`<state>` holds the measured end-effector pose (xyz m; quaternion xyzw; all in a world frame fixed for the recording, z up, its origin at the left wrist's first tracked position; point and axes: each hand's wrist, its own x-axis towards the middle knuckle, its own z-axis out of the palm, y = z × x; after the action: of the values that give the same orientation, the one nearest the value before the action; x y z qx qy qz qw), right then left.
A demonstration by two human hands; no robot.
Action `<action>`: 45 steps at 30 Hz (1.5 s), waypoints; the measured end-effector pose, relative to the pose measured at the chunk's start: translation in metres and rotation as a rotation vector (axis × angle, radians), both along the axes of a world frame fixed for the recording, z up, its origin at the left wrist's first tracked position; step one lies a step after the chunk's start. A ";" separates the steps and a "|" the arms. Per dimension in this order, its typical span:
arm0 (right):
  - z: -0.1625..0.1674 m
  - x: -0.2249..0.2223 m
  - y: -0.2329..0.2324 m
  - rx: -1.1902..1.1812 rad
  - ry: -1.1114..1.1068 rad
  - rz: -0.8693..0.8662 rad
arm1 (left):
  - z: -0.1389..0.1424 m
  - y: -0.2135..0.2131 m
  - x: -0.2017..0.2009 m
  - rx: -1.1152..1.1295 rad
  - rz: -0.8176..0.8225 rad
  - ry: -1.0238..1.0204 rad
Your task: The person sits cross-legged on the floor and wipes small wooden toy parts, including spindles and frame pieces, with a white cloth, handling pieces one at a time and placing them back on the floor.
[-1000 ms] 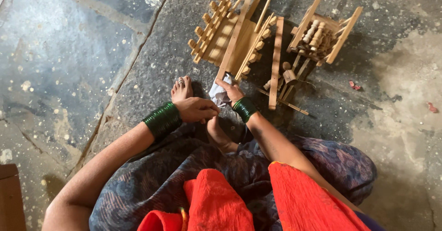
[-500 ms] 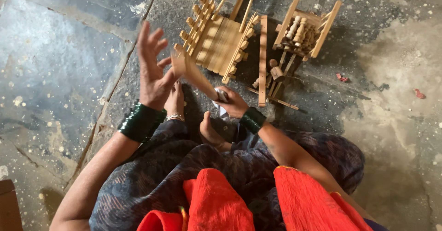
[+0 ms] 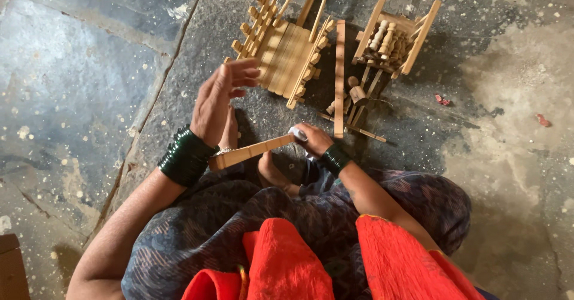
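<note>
1. Soft daylight, medium bright, nothing harsh. The pale patch of stone floor (image 3: 514,97) well off to the right of the right hand (image 3: 314,138) is the brightest bit, nearly washed out.
2. Shadows are soft-edged, pooling just under and beyond both hands and beneath the wooden frames (image 3: 287,49) past the left hand (image 3: 221,100).
3. Focus is decent at the hands; left fingertips slightly smeared.
4. Wide lens, so edges bend a little; the bottom-left corner goes dim.
</note>
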<state>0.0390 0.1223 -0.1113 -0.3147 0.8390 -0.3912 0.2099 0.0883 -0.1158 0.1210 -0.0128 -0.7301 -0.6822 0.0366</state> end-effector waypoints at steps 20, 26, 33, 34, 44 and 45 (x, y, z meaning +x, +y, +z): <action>0.002 0.011 -0.009 0.173 0.181 0.094 | -0.003 0.000 -0.002 0.346 -0.044 0.004; 0.000 0.010 0.001 0.100 0.311 -0.127 | -0.002 0.006 0.004 -0.028 -0.039 0.085; 0.024 0.010 0.001 0.131 0.097 -0.055 | -0.006 0.013 0.002 -0.112 -0.051 -0.065; 0.032 0.010 -0.001 0.099 0.078 -0.039 | -0.006 0.013 0.002 -0.138 -0.069 -0.051; 0.139 0.034 -0.031 -0.503 0.492 -0.150 | -0.015 0.032 -0.006 -0.757 -0.252 0.383; 0.142 0.038 -0.036 -0.724 0.184 -0.141 | -0.014 0.035 -0.006 -0.762 -0.281 0.410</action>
<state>0.0767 0.0862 0.0307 -0.3438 0.6812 -0.6461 -0.0185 0.0822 -0.0811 0.1067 -0.2589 -0.8981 -0.3464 0.0801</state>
